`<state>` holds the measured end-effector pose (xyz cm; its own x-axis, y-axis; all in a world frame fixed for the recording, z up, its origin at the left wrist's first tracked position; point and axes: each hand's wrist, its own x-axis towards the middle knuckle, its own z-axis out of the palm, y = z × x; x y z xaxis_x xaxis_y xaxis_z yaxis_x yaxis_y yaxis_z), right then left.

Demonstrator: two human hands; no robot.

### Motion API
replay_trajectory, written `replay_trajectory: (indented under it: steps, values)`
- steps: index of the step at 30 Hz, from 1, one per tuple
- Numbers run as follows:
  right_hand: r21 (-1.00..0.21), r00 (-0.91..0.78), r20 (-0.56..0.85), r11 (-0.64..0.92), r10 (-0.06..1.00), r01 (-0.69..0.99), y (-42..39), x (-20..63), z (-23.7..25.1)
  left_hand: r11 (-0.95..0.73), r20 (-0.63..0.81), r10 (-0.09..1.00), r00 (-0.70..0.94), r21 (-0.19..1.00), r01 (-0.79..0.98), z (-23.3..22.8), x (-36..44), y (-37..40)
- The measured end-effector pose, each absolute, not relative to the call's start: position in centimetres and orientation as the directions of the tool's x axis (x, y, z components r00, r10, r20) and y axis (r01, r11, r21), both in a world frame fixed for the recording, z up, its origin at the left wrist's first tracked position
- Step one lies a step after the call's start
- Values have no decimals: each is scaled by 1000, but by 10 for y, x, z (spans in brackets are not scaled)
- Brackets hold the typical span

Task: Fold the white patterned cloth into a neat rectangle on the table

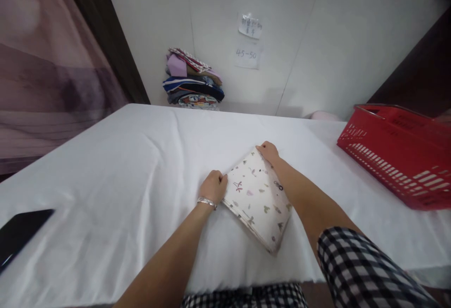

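Gripping opposite corners of a folded cloth (pixel 257 197), the two hands sit close together near the middle of the tabletop (pixel 123 167). The left hand (pixel 213 187), a thin metal bangle at its wrist, is curled with its fingers closed on the cloth's left corner. The right hand (pixel 268 151) reaches further out and is bent over the far corner, fingers tucked down onto the fabric; whether they pinch the edge or only press it cannot be told. The right arm lies along the cloth's far-right edge, with a black-and-white checked sleeve (pixel 355 265) at the elbow.

The cloth is soft, cream-white fabric printed with small scattered motifs in pink, olive and dark tones. It is folded flat into a neat rectangle of several layers, the stacked edges showing along the near-left side. It lies turned like a diamond, its long axis running from the far corner under the right hand down and to the right, toward the near edge of the tabletop.

The tabletop is covered in smooth white sheeting with faint creases. A red plastic basket (pixel 398 157) with slotted walls stands well apart on the right. A stack of folded garments (pixel 193 82) rests against the far wall, and a flat black object (pixel 21 233) lies at the left edge.
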<state>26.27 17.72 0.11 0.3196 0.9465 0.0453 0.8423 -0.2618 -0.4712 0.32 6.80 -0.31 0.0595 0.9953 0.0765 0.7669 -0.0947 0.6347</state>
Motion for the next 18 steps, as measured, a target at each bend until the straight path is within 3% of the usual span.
replay_trajectory:
  steps: [9,13,18]
  values:
    - [-392,313,68,-263,947,882,167,257,7,-136,115,990,81,625,769,-6,4,70]
    - [-280,95,196,-37,976,959,130,231,14,-136,115,990,81,634,761,-6,3,70]
    - [-261,-275,62,282,959,923,69,183,9,-155,139,987,84,643,750,-7,2,71]
